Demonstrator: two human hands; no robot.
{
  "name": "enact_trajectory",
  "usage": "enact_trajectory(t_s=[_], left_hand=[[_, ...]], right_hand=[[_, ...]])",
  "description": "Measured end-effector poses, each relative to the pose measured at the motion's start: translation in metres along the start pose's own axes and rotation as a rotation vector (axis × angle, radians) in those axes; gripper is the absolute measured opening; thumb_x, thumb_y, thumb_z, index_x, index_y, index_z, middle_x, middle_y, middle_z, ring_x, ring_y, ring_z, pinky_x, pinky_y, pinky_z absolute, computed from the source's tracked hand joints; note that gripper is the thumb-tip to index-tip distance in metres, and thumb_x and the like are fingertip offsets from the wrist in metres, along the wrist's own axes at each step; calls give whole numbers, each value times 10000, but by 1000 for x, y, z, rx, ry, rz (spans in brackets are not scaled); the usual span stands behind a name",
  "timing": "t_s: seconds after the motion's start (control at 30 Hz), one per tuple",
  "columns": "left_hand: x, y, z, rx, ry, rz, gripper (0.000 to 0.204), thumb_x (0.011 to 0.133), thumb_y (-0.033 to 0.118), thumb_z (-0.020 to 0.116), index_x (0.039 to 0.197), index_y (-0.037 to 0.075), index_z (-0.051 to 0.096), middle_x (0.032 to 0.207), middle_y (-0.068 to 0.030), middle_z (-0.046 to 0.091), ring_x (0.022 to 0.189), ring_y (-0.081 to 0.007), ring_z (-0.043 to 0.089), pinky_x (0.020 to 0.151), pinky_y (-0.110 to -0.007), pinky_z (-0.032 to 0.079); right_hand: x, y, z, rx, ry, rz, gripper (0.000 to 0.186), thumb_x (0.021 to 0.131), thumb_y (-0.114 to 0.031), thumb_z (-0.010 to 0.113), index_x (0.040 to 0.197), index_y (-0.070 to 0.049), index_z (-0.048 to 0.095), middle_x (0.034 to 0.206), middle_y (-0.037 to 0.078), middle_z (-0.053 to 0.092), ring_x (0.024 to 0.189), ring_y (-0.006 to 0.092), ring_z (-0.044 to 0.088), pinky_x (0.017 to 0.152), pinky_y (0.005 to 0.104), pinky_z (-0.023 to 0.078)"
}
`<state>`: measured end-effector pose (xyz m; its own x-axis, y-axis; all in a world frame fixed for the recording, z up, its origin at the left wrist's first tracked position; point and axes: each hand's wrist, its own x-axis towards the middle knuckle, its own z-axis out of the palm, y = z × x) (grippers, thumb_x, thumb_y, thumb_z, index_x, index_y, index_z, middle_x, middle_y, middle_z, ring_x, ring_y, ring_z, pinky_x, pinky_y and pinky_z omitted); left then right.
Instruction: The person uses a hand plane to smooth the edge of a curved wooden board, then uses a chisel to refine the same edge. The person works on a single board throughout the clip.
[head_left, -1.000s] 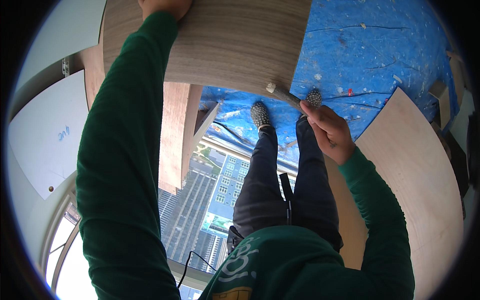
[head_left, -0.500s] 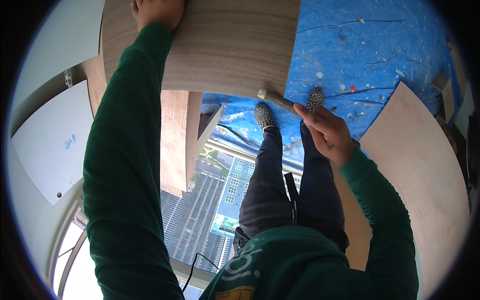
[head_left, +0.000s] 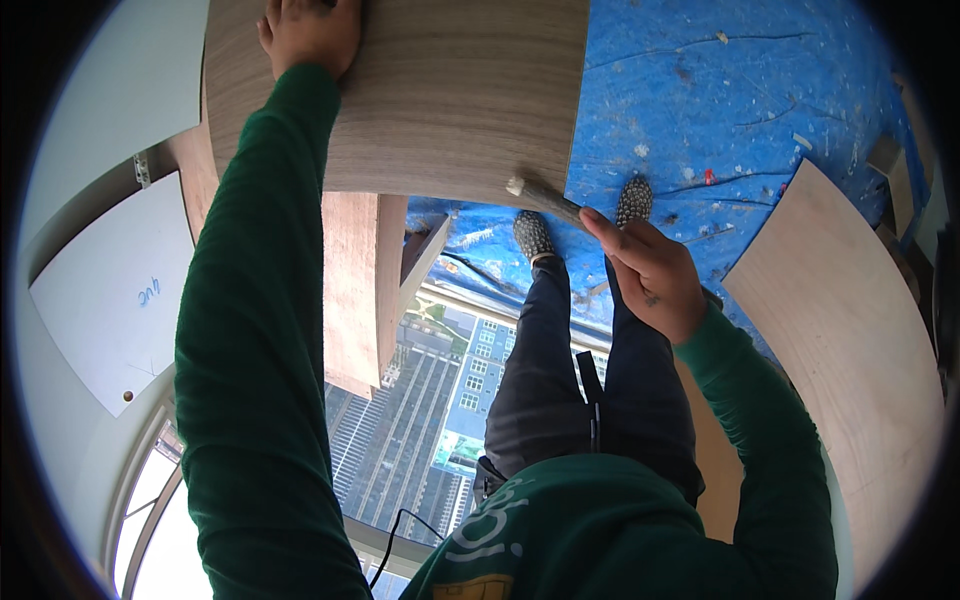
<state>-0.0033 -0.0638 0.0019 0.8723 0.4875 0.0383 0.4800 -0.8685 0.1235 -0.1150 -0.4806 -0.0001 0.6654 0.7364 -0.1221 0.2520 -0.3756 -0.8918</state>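
My left hand [head_left: 312, 38] lies on a brown wood-grain panel [head_left: 450, 100] near its left side, fingers stretched out and partly cut off by the upper edge of the view. Closed round a dark, rounded stick-like tool [head_left: 550, 202] is my right hand [head_left: 652, 278], with the thumb along it. The tool's pale, blunt end points left, over the panel's near right corner. Whether that end touches the panel I cannot tell, nor can I make out the tool's exact kind.
Blue sheeting [head_left: 700, 100] spattered with pale marks covers the floor. A pale plywood sheet [head_left: 840, 290] leans at the right. An unfinished wooden box side [head_left: 350, 290] stands below the panel, by a window [head_left: 400, 440]. White boards [head_left: 120, 290] are at the left.
My left hand has come slightly nearer in the view. The tool's pale end has shifted a little left, still in my right hand. The whole view has shifted slightly.
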Motion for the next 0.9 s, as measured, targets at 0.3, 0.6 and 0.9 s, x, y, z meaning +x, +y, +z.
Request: enact_trajectory(t_s=[0.3, 0.6, 0.9], left_hand=[[0, -1, -1, 6, 3, 24, 725, 1068, 569, 405, 1645, 135, 347, 1730, -132, 263, 1612, -317, 170, 1314, -478, 99], [0, 1, -2, 23, -8, -2, 737, 1063, 585, 399, 1648, 141, 340, 1731, -131, 262, 1612, -319, 169, 1315, -479, 98], [0, 1, -2, 19, -12, -7, 730, 1064, 571, 411, 1651, 144, 335, 1732, -132, 256, 1613, -318, 168, 1316, -490, 99]], right_hand=[[15, -14, -1, -56, 121, -21, 688, 929, 49, 672, 1526, -275, 567, 705, 40, 506, 548, 185, 507, 518, 375, 470], [26, 8, 4, -47, 119, 26, 613, 942, 120, 644, 1492, -149, 606, 810, 85, 598, 670, 183, 593, 607, 345, 502], [39, -7, 1, -36, 176, -55, 653, 939, 44, 679, 1521, -235, 577, 698, 55, 508, 553, 183, 523, 538, 356, 479]])
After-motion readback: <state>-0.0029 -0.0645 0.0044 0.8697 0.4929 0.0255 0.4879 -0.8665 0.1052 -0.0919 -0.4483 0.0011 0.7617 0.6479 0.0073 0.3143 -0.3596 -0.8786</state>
